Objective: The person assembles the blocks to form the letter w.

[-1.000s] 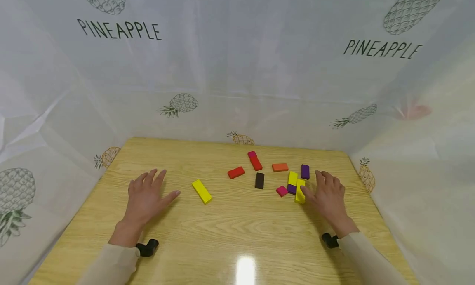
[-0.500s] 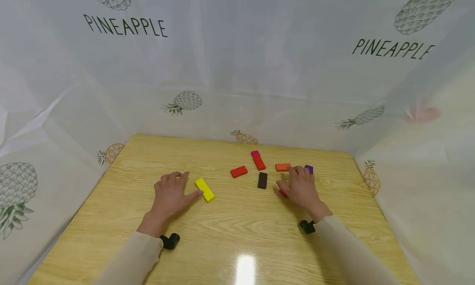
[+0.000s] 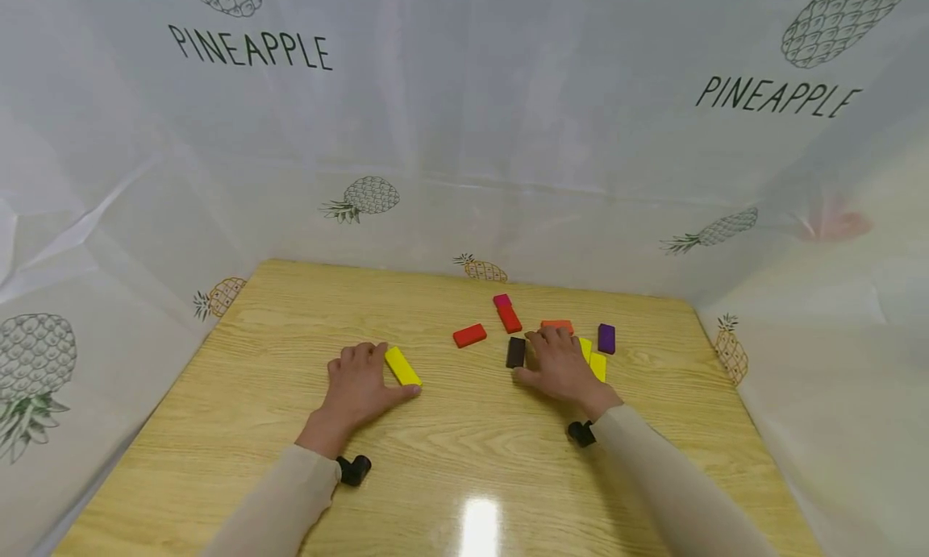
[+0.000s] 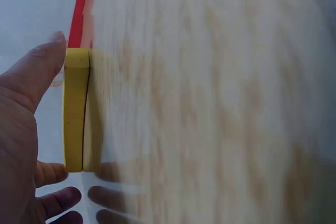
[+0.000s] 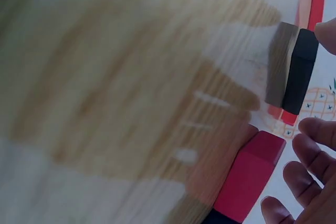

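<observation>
My left hand (image 3: 359,388) spans a long yellow block (image 3: 403,367) lying on the table, thumb by its near end and index finger at its far end. In the left wrist view the yellow block (image 4: 76,111) stands between the thumb and the lower fingers. My right hand (image 3: 559,367) is over the blocks on the right, thumb and index finger either side of a black block (image 3: 516,353). The right wrist view shows gaps between those fingers and the black block (image 5: 301,72). A pink block (image 5: 249,177) sits below the hand there, hidden in the head view.
A red block (image 3: 470,336) lies between the hands. Behind it are another red block (image 3: 510,319) and a small pink one (image 3: 501,301), end to end. An orange block (image 3: 557,326), yellow blocks (image 3: 598,367) and a purple block (image 3: 606,338) surround the right hand. A patterned sheet (image 3: 450,138) encloses the wooden table (image 3: 450,460).
Left hand has come right to the yellow block, its thumb and index finger now at the ends. Right hand has moved left from the yellow blocks to the black block. The blocks lie as before.
</observation>
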`<state>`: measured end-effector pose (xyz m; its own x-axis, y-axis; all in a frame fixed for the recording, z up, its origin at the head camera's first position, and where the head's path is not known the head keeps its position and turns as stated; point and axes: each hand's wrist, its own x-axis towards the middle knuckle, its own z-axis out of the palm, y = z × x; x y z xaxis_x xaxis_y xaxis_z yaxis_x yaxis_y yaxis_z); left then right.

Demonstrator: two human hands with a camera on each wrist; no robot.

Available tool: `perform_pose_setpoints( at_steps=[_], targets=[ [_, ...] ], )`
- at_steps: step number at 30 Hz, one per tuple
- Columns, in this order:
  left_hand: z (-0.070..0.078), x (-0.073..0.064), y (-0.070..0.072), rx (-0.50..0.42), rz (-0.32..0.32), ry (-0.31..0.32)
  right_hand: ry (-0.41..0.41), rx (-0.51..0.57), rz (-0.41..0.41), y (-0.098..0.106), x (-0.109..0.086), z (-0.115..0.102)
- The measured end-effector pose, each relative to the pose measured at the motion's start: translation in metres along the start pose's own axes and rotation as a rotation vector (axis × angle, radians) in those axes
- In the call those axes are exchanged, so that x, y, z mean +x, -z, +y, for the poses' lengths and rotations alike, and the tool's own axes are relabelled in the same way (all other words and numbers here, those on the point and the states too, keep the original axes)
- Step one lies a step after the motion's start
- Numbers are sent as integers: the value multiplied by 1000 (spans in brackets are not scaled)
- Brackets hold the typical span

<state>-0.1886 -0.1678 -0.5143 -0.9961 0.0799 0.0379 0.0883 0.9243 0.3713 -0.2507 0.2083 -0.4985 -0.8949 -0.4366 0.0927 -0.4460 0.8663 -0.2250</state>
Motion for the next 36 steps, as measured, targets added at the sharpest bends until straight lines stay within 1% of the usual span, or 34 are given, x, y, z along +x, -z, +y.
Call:
perform_pose_setpoints(
  at_steps=[8, 15, 22, 27, 32, 36],
  targets=[
    [3, 0, -4, 14, 3, 4, 47, -36, 1, -6, 7, 0],
    [6, 0, -6, 17, 19, -14, 23, -53, -30, -5, 8, -2],
    [12, -1, -7, 28, 34, -57, 28, -49, -34, -5, 9, -2],
    [25, -6, -10, 33, 21, -97, 32, -45, -27, -5, 9, -1],
    [40, -12, -17, 44, 17, -129, 38, -45, -22, -5, 11, -1],
    [50, -16, -24, 44, 17, -168, 45, -53, -17, -5, 12, -1]
  ],
)
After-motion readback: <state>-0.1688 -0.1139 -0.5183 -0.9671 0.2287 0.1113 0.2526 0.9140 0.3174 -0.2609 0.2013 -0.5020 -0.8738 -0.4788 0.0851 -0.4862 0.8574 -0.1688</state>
